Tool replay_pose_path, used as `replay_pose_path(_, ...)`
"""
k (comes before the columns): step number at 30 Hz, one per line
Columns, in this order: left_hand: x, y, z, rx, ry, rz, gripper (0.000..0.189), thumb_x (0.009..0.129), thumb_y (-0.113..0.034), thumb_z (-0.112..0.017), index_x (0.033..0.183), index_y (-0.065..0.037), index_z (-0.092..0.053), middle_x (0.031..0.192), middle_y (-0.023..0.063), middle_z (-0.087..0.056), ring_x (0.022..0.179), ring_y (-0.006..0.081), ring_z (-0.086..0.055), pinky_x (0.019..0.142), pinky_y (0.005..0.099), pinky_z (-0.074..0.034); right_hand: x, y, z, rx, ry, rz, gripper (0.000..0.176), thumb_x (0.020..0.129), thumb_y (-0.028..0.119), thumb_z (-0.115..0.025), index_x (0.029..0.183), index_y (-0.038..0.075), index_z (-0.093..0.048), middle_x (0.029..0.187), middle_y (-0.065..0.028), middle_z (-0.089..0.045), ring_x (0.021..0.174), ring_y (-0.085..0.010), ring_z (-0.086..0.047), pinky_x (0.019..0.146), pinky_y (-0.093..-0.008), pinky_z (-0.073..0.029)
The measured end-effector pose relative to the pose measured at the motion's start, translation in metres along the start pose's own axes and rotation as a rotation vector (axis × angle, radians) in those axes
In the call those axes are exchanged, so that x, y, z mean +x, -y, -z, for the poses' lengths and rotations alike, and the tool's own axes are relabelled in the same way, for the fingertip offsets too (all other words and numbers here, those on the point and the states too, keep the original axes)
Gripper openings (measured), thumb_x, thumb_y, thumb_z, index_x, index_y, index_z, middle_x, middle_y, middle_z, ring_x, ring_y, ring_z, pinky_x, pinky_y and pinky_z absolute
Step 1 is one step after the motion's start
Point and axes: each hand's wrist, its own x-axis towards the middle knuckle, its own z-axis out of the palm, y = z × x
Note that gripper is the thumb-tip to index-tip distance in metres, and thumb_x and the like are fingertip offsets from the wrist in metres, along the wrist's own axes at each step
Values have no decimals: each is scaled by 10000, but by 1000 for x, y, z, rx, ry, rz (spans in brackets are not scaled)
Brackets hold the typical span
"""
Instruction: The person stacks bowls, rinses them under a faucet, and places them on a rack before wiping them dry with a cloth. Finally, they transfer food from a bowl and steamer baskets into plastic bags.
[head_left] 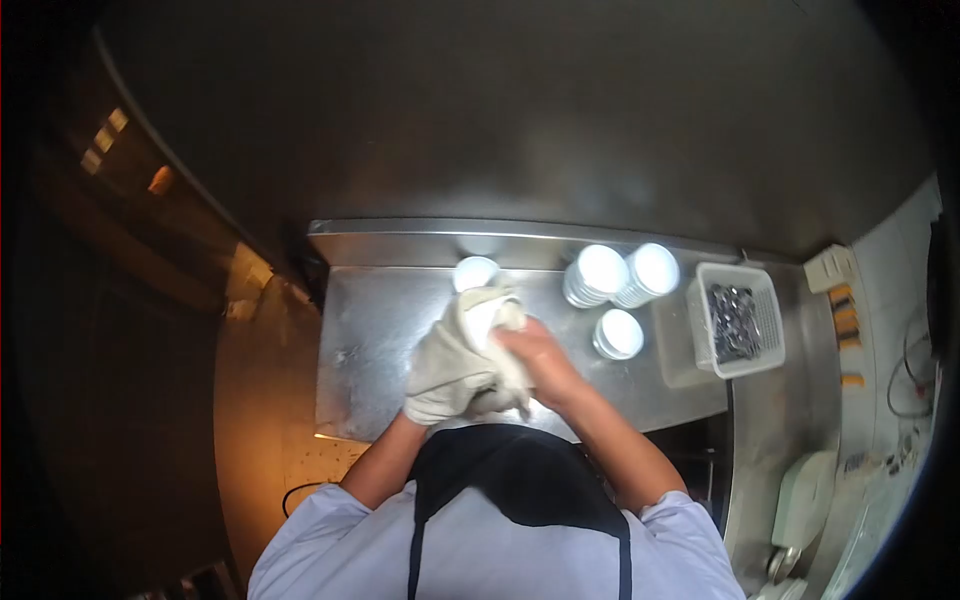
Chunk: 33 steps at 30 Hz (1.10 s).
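A: While I watch this head feed remotely, give me the layout, biggest first.

B: Steel bench (375, 345), raised lip along its back edge. Person at the front edge: pale shirt (520, 555), black apron (510, 465).

A: Copy. Main item?

B: Off-white cloth (450, 350), bunched up, over the bench left of middle, reaching toward the front edge. I see a bright white patch in its folds; can't tell if that's a vessel or more cloth.

A: Next size down?

B: White basket (701, 330) near the bench's right end. Then two tall stacks of white bowls (600, 270) side by side, close to the back edge, right of middle. Shorter stack (618, 335) just in front of them.

A: Hands?

B: Right hand (535, 355) is against the cloth's right side, blurred; I can't tell how far it's closed. Left hand is covered by the cloth, so I can't tell its grip either.

A: Smallest?

B: Lone white bowl (474, 272) near the back edge, just beyond the cloth. Dark metal pieces (735, 322) heaped in the basket, too small to identify.
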Motion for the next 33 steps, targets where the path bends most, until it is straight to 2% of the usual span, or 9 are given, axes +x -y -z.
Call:
replay_pose_path(3,-10,34,5,233,17,-105,610,749,-250,-698,1308,-77,-527,1095,198,-615,1004,381,-597,891,429,-489,-12,4,21,484,173,142,379,944,146,-516,1279,-24,-567,1193,-133,-658,1071,-236,-666,960,-371,-543)
replay_pose_path(5,-16,65,1,94,-78,-148,518,814,-194,-658,1292,-51,-518,1143,209,-562,1044,361,-565,921,429,-473,-25,13,22,372,-240,370,405,970,232,-498,1269,-28,-579,1189,-167,-663,1047,-257,-673,926,-399,-546)
replay_pose_path(12,-9,22,11,-2,-162,-92,225,993,-153,-564,1160,-3,-575,1151,106,-598,1014,183,-618,860,307,-538,-40,-25,-1,-1326,-144,1127,622,811,166,-698,1372,-31,-516,1328,-260,-571,1306,-421,-501,1169,-492,-296)
replay_pose_path(16,-17,19,-28,-1558,37,630,321,1027,-227,-550,1273,-22,-526,1193,91,-603,1072,185,-613,927,320,-533,-38,0,-8,-1293,-134,991,416,894,119,-646,1277,-38,-598,1218,-214,-647,1207,-370,-582,1093,-465,-393)
replay_pose_path(20,-35,78,-49,-1428,303,479,461,1039,-262,-527,1426,-27,-440,1358,134,-564,1208,227,-581,1005,340,-497,-34,28,-8,-445,26,471,373,930,135,-639,1263,-31,-612,1133,-144,-687,1058,-256,-656,953,-382,-501)
replay_pose_path(23,-45,69,-47,-460,122,192,459,1010,-262,-574,1398,-32,-489,1315,138,-606,1205,234,-589,989,337,-493,-14,6,11,135,-110,-39,342,975,233,-637,1231,5,-635,1097,-83,-690,993,-166,-661,886,-307,-533)
replay_pose_path(27,-49,104,-57,-1005,26,560,417,1020,-191,-531,1401,-35,-468,1284,133,-622,1203,216,-595,1018,328,-472,4,-35,15,526,43,2,401,1018,316,-574,1282,15,-602,1147,-87,-684,1037,-177,-656,936,-318,-526)
replay_pose_path(30,-46,112,-64,-430,-111,148,374,997,-177,-533,1337,-23,-563,1267,160,-628,1200,258,-593,1039,366,-479,1,-90,27,-272,-234,365,492,1055,314,-500,1437,11,-443,1377,-104,-557,1252,-210,-530,1078,-341,-418)
replay_pose_path(33,-30,117,-59,-332,-138,252,336,975,-170,-543,1274,-25,-594,1221,162,-641,1168,263,-604,1007,374,-489,-4,-86,37,-300,-200,120,511,1033,295,-515,1429,-19,-438,1383,-139,-547,1274,-236,-527,1085,-360,-411)
